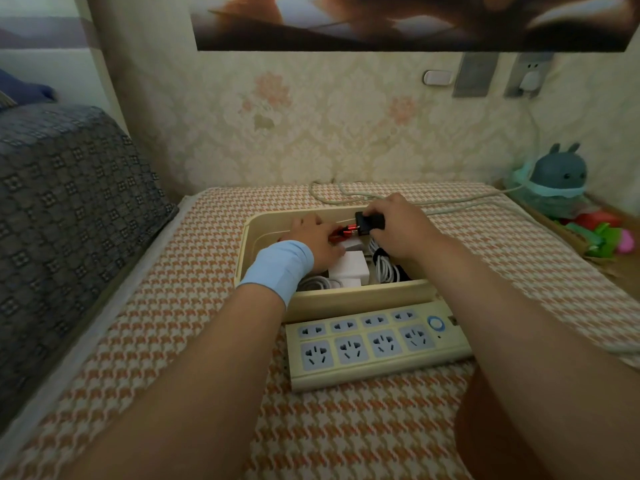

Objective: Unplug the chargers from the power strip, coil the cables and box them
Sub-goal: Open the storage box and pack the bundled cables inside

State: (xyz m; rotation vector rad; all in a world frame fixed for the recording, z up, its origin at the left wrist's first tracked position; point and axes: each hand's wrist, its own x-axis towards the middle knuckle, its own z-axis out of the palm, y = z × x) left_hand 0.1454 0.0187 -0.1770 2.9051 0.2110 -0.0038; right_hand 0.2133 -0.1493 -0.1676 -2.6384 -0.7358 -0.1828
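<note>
Houndstooth tabletop (194,306), right hand (398,226) pinching black charger (370,221), left hand (311,237) holding red cable (343,233)

Dim light falls on cream floral wallpaper (311,133) beneath a blurred hanging picture (398,22). A white wall switch (438,77) and a socket (519,64) sit at the right. A grey patterned sofa (69,202) adjoins the houndstooth-covered table (207,341).
</note>
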